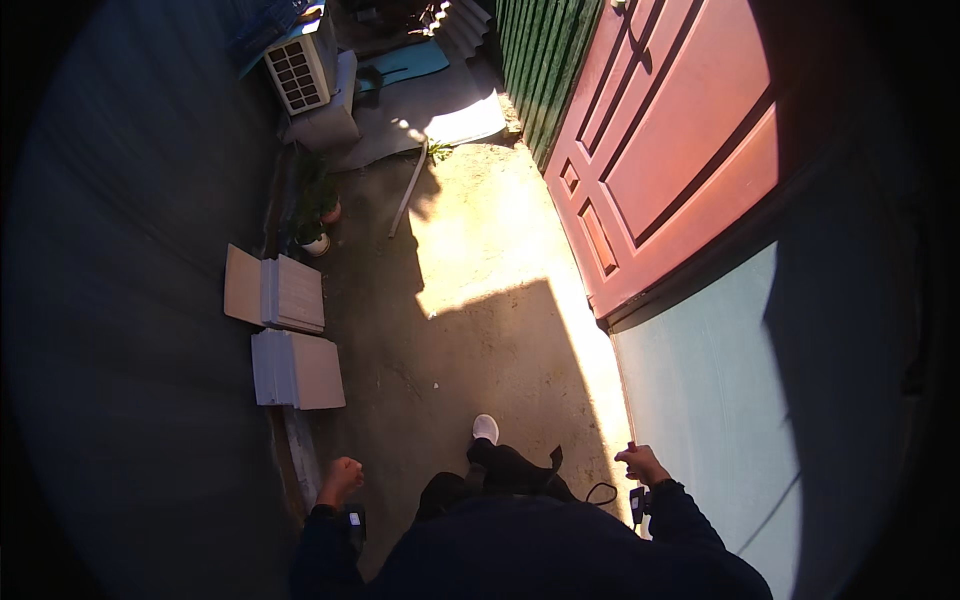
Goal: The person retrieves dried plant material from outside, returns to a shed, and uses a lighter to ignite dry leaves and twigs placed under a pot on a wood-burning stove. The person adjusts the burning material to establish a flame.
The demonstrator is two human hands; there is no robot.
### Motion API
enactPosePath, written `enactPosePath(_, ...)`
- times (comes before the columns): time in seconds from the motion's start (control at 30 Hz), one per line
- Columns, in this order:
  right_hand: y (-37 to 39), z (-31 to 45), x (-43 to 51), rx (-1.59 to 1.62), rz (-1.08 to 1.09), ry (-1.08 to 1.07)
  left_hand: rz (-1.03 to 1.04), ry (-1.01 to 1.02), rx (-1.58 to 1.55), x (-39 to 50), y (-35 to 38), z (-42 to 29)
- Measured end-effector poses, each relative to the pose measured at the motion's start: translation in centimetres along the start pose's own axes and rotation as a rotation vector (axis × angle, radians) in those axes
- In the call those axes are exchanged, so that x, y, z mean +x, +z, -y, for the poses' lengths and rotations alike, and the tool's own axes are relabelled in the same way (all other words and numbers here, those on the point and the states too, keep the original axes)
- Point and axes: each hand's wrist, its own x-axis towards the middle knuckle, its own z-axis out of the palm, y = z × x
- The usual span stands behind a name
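Observation:
Low at the left, my left hand (343, 480) has its fingers curled, with nothing seen in it; a dark device is strapped at that wrist. My right hand (643, 465) is closed around a small red object (631, 447), too small to identify, beside the pale blue wall panel (697, 375). Another dark device (638, 505) sits at the right wrist, near a black cord loop. Stacks of pale tiles or boards (319, 371) stand on the floor ahead of the left hand, against the dark wall. One white shoe (486, 428) shows on the concrete floor.
A pink panelled door (675, 150) and green corrugated sheeting (544, 67) line the right side. Potted plants (316, 244) and an air-conditioner unit (297, 75) stand along the left. A thin strip (409, 191) lies on the floor, with bent sheets (397, 112) beyond.

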Motion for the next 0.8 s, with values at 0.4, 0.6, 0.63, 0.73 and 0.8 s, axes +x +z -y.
enactPosePath(0.4,10.2,40.1,16.1,-0.123,-0.059,-0.097,0.008,-0.049,-0.448,21.6,-10.9,-15.8)
enactPosePath(0.6,12.6,55.8,20.9,-0.024,-0.056,-0.078,-0.064,0.015,-0.050,35.9,-15.5,-45.8)
enactPosePath(0.63,13.0,58.0,21.7,0.039,-0.029,-0.103,-0.054,-0.014,-0.205,38.1,-15.7,-51.6)
enactPosePath(0.73,14.1,64.9,26.0,-0.169,-0.101,0.077,-0.019,0.157,-0.060,45.0,-16.6,-66.9)
enactPosePath(0.8,13.9,69.9,30.2,-0.158,-0.029,0.116,-0.019,0.294,0.069,49.8,-17.2,-75.0)
